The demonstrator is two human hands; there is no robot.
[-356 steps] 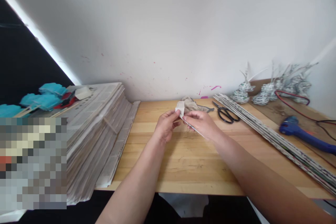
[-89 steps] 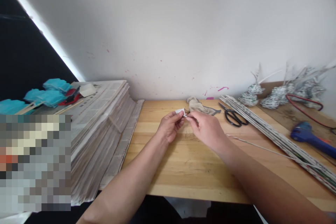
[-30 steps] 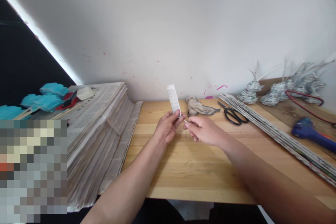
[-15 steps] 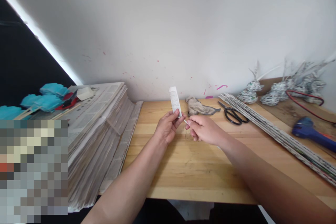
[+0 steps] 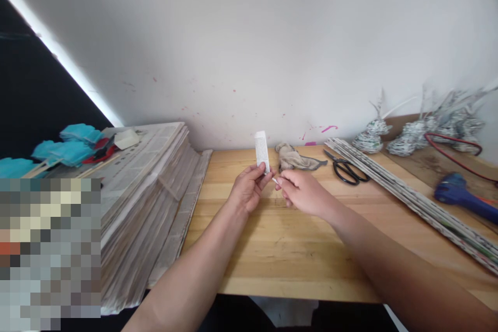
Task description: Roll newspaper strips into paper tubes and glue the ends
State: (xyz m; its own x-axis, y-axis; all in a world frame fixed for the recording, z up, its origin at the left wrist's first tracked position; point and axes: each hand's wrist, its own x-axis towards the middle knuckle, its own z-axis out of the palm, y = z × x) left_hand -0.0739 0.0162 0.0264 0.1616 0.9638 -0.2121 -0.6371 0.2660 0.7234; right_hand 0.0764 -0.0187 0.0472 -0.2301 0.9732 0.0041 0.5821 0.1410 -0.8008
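A narrow strip of printed newspaper [image 5: 261, 148] stands up out of my left hand [image 5: 250, 187], pinched between thumb and fingers. Close on its right, my right hand [image 5: 299, 189] is closed on a thin white rolled end of the paper, which runs across the small gap between the hands. Both hands are held above the wooden table [image 5: 268, 264]. Just behind my right hand lies a crumpled grey-brown cloth [image 5: 291, 157]. Black-handled scissors [image 5: 346, 170] rest to the right of the cloth.
A tall stack of newspapers [image 5: 155, 187] fills the left side, with blue folded pieces [image 5: 80, 150] on top. On the right lie long rolled paper sticks [image 5: 400, 197], a blue glue gun [image 5: 467, 197] and several woven paper forms [image 5: 369, 135]. A white wall [image 5: 249, 52] stands behind.
The upright part of the newspaper strip has swung slightly right and lowered a little. Both hands keep their hold in almost the same place.
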